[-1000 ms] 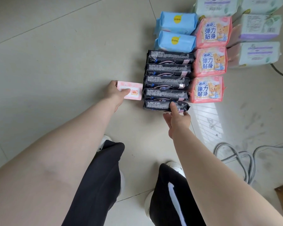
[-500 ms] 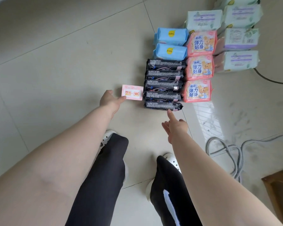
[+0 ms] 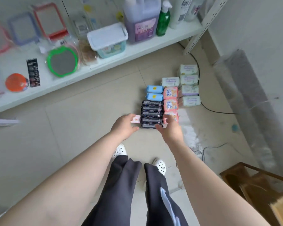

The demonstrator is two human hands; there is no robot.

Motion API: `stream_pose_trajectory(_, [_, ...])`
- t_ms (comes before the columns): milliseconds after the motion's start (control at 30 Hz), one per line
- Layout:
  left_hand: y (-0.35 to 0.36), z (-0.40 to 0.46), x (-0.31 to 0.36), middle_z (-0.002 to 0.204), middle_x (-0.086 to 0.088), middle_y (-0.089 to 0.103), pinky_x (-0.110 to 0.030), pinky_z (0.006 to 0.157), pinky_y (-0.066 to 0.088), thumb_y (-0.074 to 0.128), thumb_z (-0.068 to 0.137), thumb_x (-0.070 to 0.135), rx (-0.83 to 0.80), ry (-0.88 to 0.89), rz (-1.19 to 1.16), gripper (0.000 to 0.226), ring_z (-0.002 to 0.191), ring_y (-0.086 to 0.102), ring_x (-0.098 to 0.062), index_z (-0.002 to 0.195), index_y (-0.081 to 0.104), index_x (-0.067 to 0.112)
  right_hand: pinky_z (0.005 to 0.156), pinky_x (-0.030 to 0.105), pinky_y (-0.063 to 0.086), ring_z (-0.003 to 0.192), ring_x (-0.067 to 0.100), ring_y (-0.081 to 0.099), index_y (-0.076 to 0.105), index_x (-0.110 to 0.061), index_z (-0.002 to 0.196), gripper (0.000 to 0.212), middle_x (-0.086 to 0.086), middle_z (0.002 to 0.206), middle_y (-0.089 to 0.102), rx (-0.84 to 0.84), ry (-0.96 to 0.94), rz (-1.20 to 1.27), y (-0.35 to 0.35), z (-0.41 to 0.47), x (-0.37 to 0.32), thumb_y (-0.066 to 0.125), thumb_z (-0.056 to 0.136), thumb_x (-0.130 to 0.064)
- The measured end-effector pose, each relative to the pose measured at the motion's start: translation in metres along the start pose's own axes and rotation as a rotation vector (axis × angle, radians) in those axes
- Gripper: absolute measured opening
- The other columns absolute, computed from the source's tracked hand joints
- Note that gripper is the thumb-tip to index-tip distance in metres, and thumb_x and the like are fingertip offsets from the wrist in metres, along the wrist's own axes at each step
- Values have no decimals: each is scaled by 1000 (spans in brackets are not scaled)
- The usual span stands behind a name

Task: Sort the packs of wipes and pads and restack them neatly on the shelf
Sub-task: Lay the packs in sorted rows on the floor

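While both arms reach down toward the floor, I see my left hand [image 3: 124, 126] spread out with loose fingers, holding nothing. It hangs right by the small pink pack [image 3: 136, 119], but I cannot tell if it touches it. My right hand [image 3: 170, 128] is spread out too, fingers loose, gripping nothing. It sits in front of the nearest pink bear pack [image 3: 172, 116] and hides part of it.

All the packs lie in rows on the tiled floor [image 3: 82, 115], not on the shelf. Five black packs [image 3: 152, 113] sit in a line, one behind the other. Two blue packs [image 3: 154, 93] sit just behind them. Three pink bear packs stand in a line beside the black ones. Pale green and white wipe packs [image 3: 189, 88] are farther back, close to a black cable [image 3: 214, 110].

Up behind them is the white shelf [image 3: 104, 62]. On it I see a purple jug [image 3: 141, 20], a green bottle [image 3: 163, 22], a box with a white lid [image 3: 107, 39] and a round green mirror [image 3: 62, 62].
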State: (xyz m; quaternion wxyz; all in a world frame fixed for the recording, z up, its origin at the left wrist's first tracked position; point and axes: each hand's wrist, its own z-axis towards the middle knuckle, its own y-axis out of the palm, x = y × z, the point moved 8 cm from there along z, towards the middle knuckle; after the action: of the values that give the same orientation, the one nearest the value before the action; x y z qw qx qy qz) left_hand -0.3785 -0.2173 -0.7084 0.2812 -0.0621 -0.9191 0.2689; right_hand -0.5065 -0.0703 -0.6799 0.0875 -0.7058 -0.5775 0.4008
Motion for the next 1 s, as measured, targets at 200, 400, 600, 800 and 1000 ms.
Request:
stream_pose_trajectory(200, [-93, -104, 81, 138, -5, 52, -28, 103, 38, 68, 84, 25, 53, 194, 314, 62, 127, 48, -23, 141, 44, 19, 86, 33, 44, 117, 26, 54, 44, -23, 140, 56, 7, 129, 58, 8, -207, -284, -73, -96, -88, 65, 89, -32])
stream_pose_trajectory(400, [-162, -208, 113, 140, -5, 51, -31, 106, 39, 71, 81, 22, 235, 222, 276, 66, 128, 48, -23, 141, 44, 20, 95, 34, 41, 125, 28, 44, 41, -24, 143, 59, 7, 134, 54, 27, -470, -468, -116, -185, -162, 64, 90, -36])
stream_pose_trajectory(600, [-211, -274, 115, 141, -4, 51, -30, 102, 42, 69, 80, 19, 386, 226, 250, 65, 127, 50, -23, 140, 45, 22, 100, 38, 41, 127, 30, 44, 42, -23, 142, 63, 9, 135, 54, 43, -667, -654, -122, -240, -225, 66, 87, -40])
stream_pose_trajectory(800, [-272, -304, 86, 137, -5, 53, -28, 99, 41, 71, 82, 20, 500, 199, 201, 63, 124, 50, -24, 139, 46, 18, 100, 39, 43, 125, 30, 47, 44, -24, 141, 62, 10, 134, 54, 55, -785, -687, -100, -261, -290, 69, 85, -35])
stream_pose_trajectory(1000, [-343, -301, 22, 138, -2, 53, -32, 97, 44, 69, 83, 21, 566, 156, 126, 60, 124, 51, -23, 139, 46, 23, 100, 40, 44, 127, 31, 44, 46, -24, 140, 59, 11, 135, 52, 43, -827, -743, -40, -262, -368, 66, 87, -38])
